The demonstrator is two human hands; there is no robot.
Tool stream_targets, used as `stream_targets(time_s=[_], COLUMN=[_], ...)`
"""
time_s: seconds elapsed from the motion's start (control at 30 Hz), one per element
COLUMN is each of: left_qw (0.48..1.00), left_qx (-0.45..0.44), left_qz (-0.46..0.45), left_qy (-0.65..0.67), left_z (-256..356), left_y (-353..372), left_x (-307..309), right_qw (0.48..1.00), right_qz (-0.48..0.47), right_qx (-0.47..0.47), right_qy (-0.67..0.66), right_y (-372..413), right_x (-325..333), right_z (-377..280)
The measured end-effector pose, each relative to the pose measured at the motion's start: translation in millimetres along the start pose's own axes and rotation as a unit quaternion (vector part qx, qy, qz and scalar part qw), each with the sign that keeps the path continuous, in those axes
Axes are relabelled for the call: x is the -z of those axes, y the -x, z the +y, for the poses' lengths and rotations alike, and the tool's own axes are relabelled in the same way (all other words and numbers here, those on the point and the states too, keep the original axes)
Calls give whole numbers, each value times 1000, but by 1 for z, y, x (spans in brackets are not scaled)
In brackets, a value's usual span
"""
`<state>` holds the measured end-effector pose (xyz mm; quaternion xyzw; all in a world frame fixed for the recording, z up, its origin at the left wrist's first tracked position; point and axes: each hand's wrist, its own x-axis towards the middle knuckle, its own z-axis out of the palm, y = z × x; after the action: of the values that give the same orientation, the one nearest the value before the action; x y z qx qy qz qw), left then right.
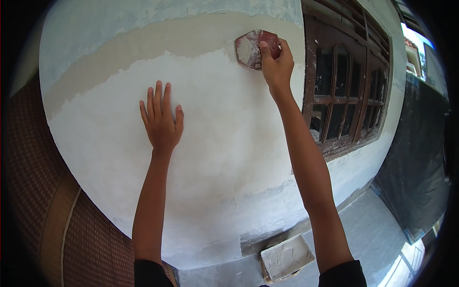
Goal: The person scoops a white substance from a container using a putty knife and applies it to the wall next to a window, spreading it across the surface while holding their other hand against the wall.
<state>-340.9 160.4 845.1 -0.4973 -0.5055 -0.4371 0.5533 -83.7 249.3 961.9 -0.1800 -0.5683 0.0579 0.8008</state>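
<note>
My right hand [278, 67] grips a reddish-brown putty scraper [248, 49] high on the wall, close to the window frame. Its flat face is smeared with pale putty, thickest at the left end, and my thumb presses on it. Fingers stretched upward, my left hand [161, 122] lies lower and to the left, its palm toward the wall [215, 129], holding nothing. Fresh white putty covers the middle of the wall. Above it runs a beige band with a ragged lower edge, and bluish-grey paint shows at the top.
A brown wooden window [342, 86] with small panes is at the right. Below, a tray of putty [287, 258] rests on the grey tiled floor [377, 225]. A woven brown panel [95, 239] borders the left, and a dark sheet [413, 158] hangs at the far right.
</note>
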Motion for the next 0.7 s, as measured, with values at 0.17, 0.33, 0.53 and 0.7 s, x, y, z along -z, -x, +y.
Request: stream_targets(time_s=[0.17, 0.33, 0.53, 0.7], left_qw=[1000, 1000, 1000, 1000], left_qx=[-4, 1, -1, 1], left_qz=[8, -10, -4, -11], left_qy=[-2, -1, 5, 12], left_z=[-2, -1, 0, -2], left_y=[0, 1, 2, 3], left_x=[-1, 0, -1, 2], right_qw=[987, 999, 987, 994], right_qz=[57, -22, 71, -21], right_qx=[-122, 27, -95, -98], right_qy=[-90, -3, -104, -45], right_y=[-10, 3, -12, 0], right_x=[12, -3, 15, -3], right_z=[6, 6, 16, 20])
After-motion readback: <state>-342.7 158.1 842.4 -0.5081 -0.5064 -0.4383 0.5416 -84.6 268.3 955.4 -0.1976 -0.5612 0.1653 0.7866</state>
